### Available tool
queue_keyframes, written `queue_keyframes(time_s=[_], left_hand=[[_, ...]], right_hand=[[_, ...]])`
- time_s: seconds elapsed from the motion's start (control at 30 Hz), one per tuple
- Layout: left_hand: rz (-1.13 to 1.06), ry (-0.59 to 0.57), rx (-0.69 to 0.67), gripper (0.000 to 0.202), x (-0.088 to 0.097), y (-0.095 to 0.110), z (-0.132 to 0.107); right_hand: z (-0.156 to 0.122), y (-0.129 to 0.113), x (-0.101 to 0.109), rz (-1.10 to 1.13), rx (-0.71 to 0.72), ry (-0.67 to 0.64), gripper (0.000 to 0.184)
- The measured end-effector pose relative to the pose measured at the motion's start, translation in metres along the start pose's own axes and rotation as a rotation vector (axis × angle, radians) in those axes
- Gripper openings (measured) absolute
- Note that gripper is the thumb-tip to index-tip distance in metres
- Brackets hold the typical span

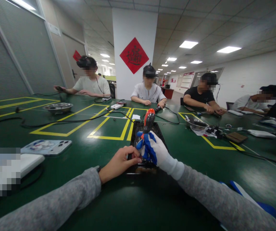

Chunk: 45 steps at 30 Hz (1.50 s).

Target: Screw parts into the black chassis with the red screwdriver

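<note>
In the head view my right hand, in a white and blue work glove, grips a screwdriver with a black and red handle. The tool stands nearly upright, its handle end up and its shaft pointing down. Bare and pinched together, the fingers of my left hand meet close to the lower end of the shaft; whatever they hold is hidden. Both hands are over a black rectangular tray-like object on the green table. Its contents are mostly covered by my hands.
On the left lie a phone and a white box. Metal bowls stand farther off, with black cables across the table. A blue and white glove lies at right. Several people with headsets sit opposite.
</note>
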State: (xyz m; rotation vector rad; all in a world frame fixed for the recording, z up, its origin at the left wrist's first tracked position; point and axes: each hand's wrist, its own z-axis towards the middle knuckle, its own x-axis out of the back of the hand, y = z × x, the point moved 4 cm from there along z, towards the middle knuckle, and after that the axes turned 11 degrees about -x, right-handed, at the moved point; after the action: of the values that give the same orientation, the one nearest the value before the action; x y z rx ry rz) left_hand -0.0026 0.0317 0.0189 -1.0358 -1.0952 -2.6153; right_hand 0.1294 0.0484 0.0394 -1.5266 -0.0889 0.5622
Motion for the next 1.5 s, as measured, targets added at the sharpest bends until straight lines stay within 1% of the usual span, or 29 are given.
queue_keyframes(time_s=[0.13,0.23,0.37,0.5,0.57,0.63,0.73,0.83,1.03,1.13,1.33,1.5], left_hand=[[-0.002,-0.012,-0.034,0.023,0.0004,0.001,0.0002],[-0.002,-0.034,-0.067,0.024,0.0009,0.0032,0.0012],[-0.016,-0.022,-0.051,0.02,0.0009,0.0035,0.0017],[-0.019,0.015,-0.008,0.02,0.0006,0.0016,0.0008],[-0.01,0.013,-0.011,0.021,0.0006,0.0013,0.0004],[-0.001,0.007,-0.027,0.02,0.001,0.0017,0.0],[0.007,-0.006,-0.05,0.02,0.0016,0.0028,-0.0004],[0.002,-0.008,-0.06,0.021,0.0018,0.004,-0.0001],[-0.038,0.028,-0.004,0.02,0.0006,0.0018,0.0006],[-0.033,0.027,-0.011,0.019,0.0005,0.0018,0.0005],[-0.027,-0.011,-0.053,0.022,0.0009,0.0045,0.0005],[-0.056,0.015,-0.018,0.02,0.0005,0.0026,0.0005]], right_hand=[[0.0023,0.0015,0.0009,0.025,-0.045,0.022,0.032],[0.0028,0.0021,0.0012,0.075,-0.088,-0.005,0.035],[0.001,0.0002,0.002,0.069,-0.042,-0.004,0.033],[-0.0008,-0.0007,0.002,0.014,0.0,0.039,0.032],[-0.0014,-0.0016,0.002,-0.015,0.011,0.065,0.031],[-0.0015,-0.0021,0.0022,-0.018,0.0,0.072,0.032],[-0.0003,-0.001,0.0031,0.031,-0.039,0.042,0.036],[0.0014,0.0006,0.0049,0.056,-0.029,0.022,0.036],[0.0018,0.0028,0.0044,0.02,0.01,0.049,0.034],[0.0006,0.0013,0.0028,0.009,0.011,0.068,0.033],[0.0005,0.0004,0.0031,0.022,-0.04,0.077,0.038],[0.0009,0.0011,0.0038,0.031,-0.016,0.079,0.038]])
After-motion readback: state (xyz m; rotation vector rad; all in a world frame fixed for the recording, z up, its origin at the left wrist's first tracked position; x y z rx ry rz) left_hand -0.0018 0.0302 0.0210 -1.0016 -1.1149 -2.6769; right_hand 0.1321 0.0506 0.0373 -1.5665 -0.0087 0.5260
